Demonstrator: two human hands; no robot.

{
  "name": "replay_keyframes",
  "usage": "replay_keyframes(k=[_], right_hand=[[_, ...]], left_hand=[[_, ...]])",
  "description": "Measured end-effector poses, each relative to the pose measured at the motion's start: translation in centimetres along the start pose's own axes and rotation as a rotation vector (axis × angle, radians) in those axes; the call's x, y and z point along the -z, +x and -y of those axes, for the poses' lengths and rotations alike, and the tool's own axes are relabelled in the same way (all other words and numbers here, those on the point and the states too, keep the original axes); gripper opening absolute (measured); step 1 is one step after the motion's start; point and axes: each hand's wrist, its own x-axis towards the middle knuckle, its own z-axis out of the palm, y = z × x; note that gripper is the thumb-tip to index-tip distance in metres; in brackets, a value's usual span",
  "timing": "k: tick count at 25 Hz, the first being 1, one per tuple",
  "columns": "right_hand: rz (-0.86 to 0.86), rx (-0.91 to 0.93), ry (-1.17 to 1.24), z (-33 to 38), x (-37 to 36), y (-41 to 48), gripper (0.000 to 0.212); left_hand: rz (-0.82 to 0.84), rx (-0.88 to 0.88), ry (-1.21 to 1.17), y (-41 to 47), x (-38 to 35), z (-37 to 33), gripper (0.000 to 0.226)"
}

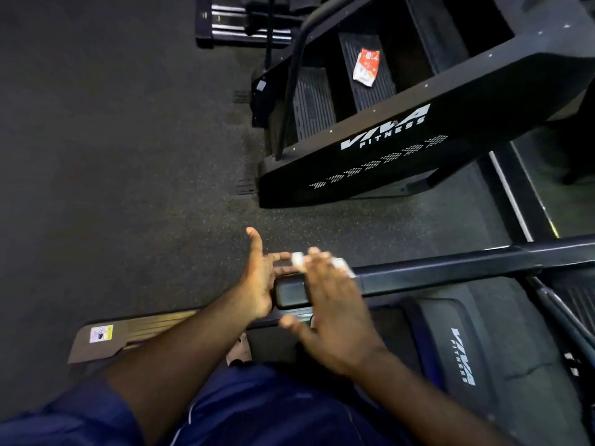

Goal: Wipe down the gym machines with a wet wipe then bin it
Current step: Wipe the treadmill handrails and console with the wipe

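A black handrail (467, 268) of a gym machine runs from the right toward me and ends in a rounded black cap (291, 294). My right hand (328, 297) lies over that end with straight fingers and presses a white wet wipe (297, 259) onto the rail; the wipe shows at my fingertips. My left hand (257, 278) is at the left of the cap, palm toward it, thumb up and fingers spread, its fingertips touching the wipe's edge.
A black stair-climber machine (386, 149) stands ahead, with a red and white wipes packet (366, 67) lying on one of its steps. A machine base (450, 349) is under the rail. Dark rubber floor (112, 156) spreads to the left. A weight rack (241, 24) is far ahead.
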Motion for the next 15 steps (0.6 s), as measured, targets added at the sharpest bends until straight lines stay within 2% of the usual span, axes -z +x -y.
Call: replay_keyframes(k=[2, 4, 5, 6, 9, 10, 12, 14, 15], right_hand=[[0.097, 0.246, -0.015, 1.2, -0.6, 0.1, 0.104], [0.077, 0.395, -0.049, -1.4, 0.2, -1.4, 0.103], [0.071, 0.404, -0.053, -3.6, 0.9, -1.9, 0.102], [0.094, 0.333, -0.055, -5.6, 2.1, -2.0, 0.102], [0.291, -0.054, -0.034, -8.1, 6.5, 2.7, 0.104], [0.403, -0.11, -0.021, -7.3, 7.3, 5.1, 0.107], [0.591, -0.003, 0.079, -4.3, 7.5, 8.1, 0.106], [0.555, 0.19, 0.188, -2.8, 7.6, 7.2, 0.099], [0.536, 0.214, 0.206, -3.7, 8.0, 6.5, 0.099]], left_hand=[[-0.009, 0.011, -0.005, 0.2, -0.5, -1.0, 0.118], [0.012, 0.026, 0.046, 0.0, -0.9, -1.9, 0.125], [0.012, 0.025, 0.08, 0.1, -1.0, -2.2, 0.127], [0.01, 0.028, 0.119, 0.4, -1.1, -2.4, 0.129], [-0.022, 0.064, 0.205, 0.7, -2.6, -2.8, 0.128], [-0.052, 0.079, 0.208, 0.7, -3.0, -2.9, 0.127], [-0.124, 0.116, 0.227, 1.0, -3.1, -2.8, 0.128], [-0.16, 0.162, 0.274, 1.2, -2.6, -2.6, 0.133], [-0.149, 0.195, 0.292, 1.3, -2.3, -2.4, 0.134]])
